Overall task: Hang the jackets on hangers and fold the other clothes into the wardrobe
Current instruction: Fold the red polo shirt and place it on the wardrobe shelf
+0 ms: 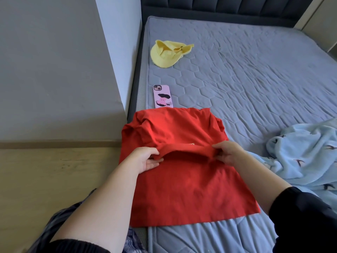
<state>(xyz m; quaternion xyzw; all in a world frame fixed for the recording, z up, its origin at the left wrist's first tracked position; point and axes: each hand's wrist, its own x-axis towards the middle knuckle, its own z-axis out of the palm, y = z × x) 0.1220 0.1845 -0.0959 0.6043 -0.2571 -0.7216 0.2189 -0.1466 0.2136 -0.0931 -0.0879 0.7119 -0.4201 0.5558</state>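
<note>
A red garment (189, 190) lies flat on the near left part of the grey quilted mattress (255, 84). Its far half is bunched up and folded back toward me. My left hand (145, 158) pinches the left end of that folded edge. My right hand (228, 152) pinches the right end of the same edge, so the fold stretches between both hands. A light blue patterned garment (306, 156) lies crumpled on the mattress to the right, partly under my right forearm. No hanger or wardrobe shows in view.
A pink-cased phone (162, 96) lies just beyond the red garment near the bed's left edge. A yellow cloth hat (167, 53) sits farther back. A grey wall and wooden floor (45, 179) lie left of the bed; a dark headboard (218, 8) stands behind.
</note>
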